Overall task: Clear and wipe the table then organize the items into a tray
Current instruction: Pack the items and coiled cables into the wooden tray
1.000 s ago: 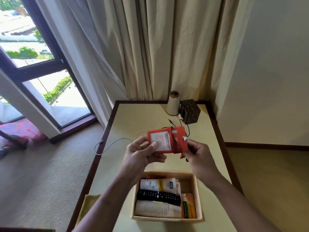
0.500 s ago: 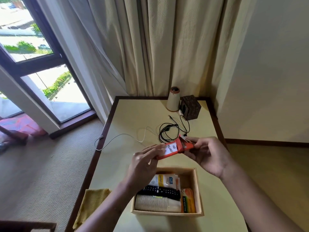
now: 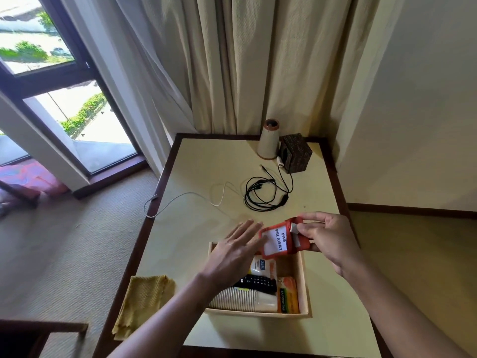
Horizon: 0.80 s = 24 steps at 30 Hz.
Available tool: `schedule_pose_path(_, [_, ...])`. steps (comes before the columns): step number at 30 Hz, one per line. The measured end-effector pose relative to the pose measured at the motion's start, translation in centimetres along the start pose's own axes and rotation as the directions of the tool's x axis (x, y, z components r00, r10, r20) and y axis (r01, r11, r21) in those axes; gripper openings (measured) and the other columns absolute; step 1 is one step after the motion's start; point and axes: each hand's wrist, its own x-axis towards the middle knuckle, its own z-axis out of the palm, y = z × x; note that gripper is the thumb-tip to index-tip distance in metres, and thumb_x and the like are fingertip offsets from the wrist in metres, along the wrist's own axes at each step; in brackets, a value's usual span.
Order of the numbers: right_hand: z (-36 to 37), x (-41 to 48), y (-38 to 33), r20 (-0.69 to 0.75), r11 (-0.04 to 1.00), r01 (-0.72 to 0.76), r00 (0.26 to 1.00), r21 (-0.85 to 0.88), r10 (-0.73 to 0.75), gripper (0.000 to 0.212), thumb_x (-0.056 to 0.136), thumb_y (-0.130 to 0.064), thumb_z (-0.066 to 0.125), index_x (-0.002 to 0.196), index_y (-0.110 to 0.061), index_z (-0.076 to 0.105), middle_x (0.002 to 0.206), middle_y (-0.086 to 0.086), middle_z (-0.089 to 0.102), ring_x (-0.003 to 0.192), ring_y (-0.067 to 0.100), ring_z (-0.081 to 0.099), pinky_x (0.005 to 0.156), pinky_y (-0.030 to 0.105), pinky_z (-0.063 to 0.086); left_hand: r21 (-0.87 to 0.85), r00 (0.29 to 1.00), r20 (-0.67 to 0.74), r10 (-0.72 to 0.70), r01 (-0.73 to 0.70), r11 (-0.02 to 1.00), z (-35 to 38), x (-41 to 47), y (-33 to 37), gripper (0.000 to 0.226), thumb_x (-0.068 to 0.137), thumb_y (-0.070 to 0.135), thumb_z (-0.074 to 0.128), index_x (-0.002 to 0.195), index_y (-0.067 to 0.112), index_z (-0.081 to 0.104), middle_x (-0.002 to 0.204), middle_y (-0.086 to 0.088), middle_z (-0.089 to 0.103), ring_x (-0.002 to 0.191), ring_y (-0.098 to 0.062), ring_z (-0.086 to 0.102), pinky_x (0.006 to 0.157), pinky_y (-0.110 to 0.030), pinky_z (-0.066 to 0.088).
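While our right hand [image 3: 327, 239] pinches the orange visitor-pass holder with its white "PAS PELAWAT" card [image 3: 277, 240] by its far corner, we hang it just above the back of the shallow pale wooden tray [image 3: 304, 280], card face up. That corner grip looks deliberate to us: it leaves the holder's body free to drop flat into the bare strip of tray floor on the right. Our left hand [image 3: 232, 257] is released, fingers spread flat and holding nothing, hovering over the tray's left half beside the pass, probably to steady what is packed there or guide the pass in.

Inside the tray we already have a row of ribbed paper cups [image 3: 242, 298] lying on their sides along the near wall, a black remote control [image 3: 258, 281] across them, a white tube [image 3: 259, 266] behind, and an orange packet [image 3: 287, 295] standing on edge to the right. Packing them tight on the left is what frees room.

Over on the desk [image 3: 196, 241] a coiled black cable [image 3: 265, 192] and a thin white cable [image 3: 180, 200] lie loose, so tidying is not finished. We judge the folded mustard-yellow cloth [image 3: 144, 303] at the near-left corner sits within reach for wiping.
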Motion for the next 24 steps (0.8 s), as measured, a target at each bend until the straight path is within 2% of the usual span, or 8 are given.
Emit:
schedule_pose_path(2, [-0.4, -0.2, 1.7, -0.077, 0.995, 0.043, 0.996, -0.086, -0.049, 0.028, 0.090, -0.004, 0.073, 0.116, -0.015, 0.072, 0.101, 0.008, 0.078, 0.084, 0.017, 0.077, 0.064, 0.029, 0.063, 0.012, 0.954, 0.078, -0.289, 0.289, 0.957, 0.5, -0.2, -0.4, 0.070, 0.099, 0.026, 0.066, 0.159, 0.031, 0.030, 0.169, -0.009, 0.026, 0.158, -0.029, 0.018, 0.126, -0.051, 0.024])
schedule_pose_path(5, [0.0, -1.1, 4.7, -0.134, 0.959, 0.113, 0.979, -0.259, -0.152, 0.030, 0.090, -0.005, 0.074, 0.119, -0.011, 0.072, 0.108, 0.009, 0.076, 0.087, 0.012, 0.072, 0.059, 0.017, 0.058, 0.058, 0.754, 0.242, -0.610, 0.617, 0.785, 1.3, -1.2, -1.8, 0.068, 0.106, 0.047, 0.047, 0.164, 0.031, 0.014, 0.172, -0.009, 0.010, 0.159, -0.031, 0.008, 0.129, -0.051, 0.013])
schedule_pose_path(6, [0.3, -1.7, 5.6, -0.142, 0.937, 0.138, 0.971, -0.321, -0.192, 0.030, 0.090, -0.006, 0.074, 0.119, -0.010, 0.072, 0.110, 0.009, 0.075, 0.088, 0.010, 0.070, 0.061, 0.012, 0.056, 0.068, 0.726, 0.279, -0.629, 0.638, 0.767, 1.5, -1.6, -2.0, 0.064, 0.106, 0.050, 0.041, 0.163, 0.030, 0.020, 0.171, -0.009, 0.017, 0.157, -0.031, 0.014, 0.127, -0.051, 0.019])
schedule_pose_path(10, [1.9, -3.2, 7.9, -0.105, 0.851, 0.234, 0.943, -0.470, -0.317, 0.041, 0.096, -0.004, 0.066, 0.136, -0.008, 0.064, 0.120, 0.005, 0.070, 0.110, 0.017, 0.067, 0.088, 0.010, 0.048, 0.122, 0.763, 0.263, -0.590, 0.580, 0.805, 2.1, -2.2, -2.4, 0.046, 0.106, 0.053, 0.035, 0.144, 0.029, 0.049, 0.139, 0.000, 0.056, 0.129, -0.021, 0.043, 0.101, -0.040, 0.045])
schedule_pose_path(12, [2.6, -3.5, 8.7, -0.080, 0.812, 0.276, 0.927, -0.515, -0.366, 0.043, 0.098, -0.003, 0.061, 0.140, -0.010, 0.060, 0.111, 0.002, 0.065, 0.102, 0.013, 0.064, 0.083, 0.008, 0.049, 0.117, 0.763, 0.245, -0.598, 0.589, 0.800, 2.3, -2.3, -2.5, 0.042, 0.106, 0.052, 0.035, 0.136, 0.029, 0.055, 0.129, 0.003, 0.060, 0.121, -0.019, 0.046, 0.094, -0.038, 0.048])
schedule_pose_path(15, [3.4, -3.9, 10.1, -0.009, 0.714, 0.374, 0.883, -0.592, -0.470, 0.044, 0.095, 0.002, 0.062, 0.138, -0.006, 0.059, 0.106, 0.003, 0.061, 0.093, 0.010, 0.061, 0.084, 0.019, 0.056, 0.127, 0.765, 0.246, -0.595, 0.583, 0.803, 2.4, -2.5, -2.5, 0.038, 0.106, 0.052, 0.034, 0.127, 0.029, 0.057, 0.120, 0.004, 0.060, 0.114, -0.018, 0.047, 0.090, -0.038, 0.051])
schedule_pose_path(20, [4.4, -3.8, 12.8, 0.090, 0.518, 0.476, 0.791, -0.711, -0.605, 0.043, 0.080, 0.010, 0.075, 0.122, 0.004, 0.069, 0.092, 0.012, 0.066, 0.076, 0.026, 0.070, 0.063, 0.029, 0.061, 0.144, 0.769, 0.243, -0.592, 0.575, 0.806, 2.4, -2.6, -2.4, 0.036, 0.106, 0.052, 0.034, 0.122, 0.028, 0.056, 0.115, 0.005, 0.060, 0.108, -0.016, 0.047, 0.087, -0.037, 0.052])
schedule_pose_path(24, [5.7, -3.0, 12.9, 0.051, 0.554, 0.373, 0.859, -0.745, -0.510, 0.036, 0.086, 0.003, 0.073, 0.121, 0.002, 0.070, 0.099, 0.015, 0.069, 0.084, 0.032, 0.071, 0.066, 0.036, 0.062, 0.138, 0.771, 0.239, -0.590, 0.574, 0.807, 2.5, -2.5, -2.4, 0.034, 0.106, 0.051, 0.035, 0.118, 0.027, 0.056, 0.113, 0.005, 0.059, 0.106, -0.016, 0.047, 0.086, -0.037, 0.051])
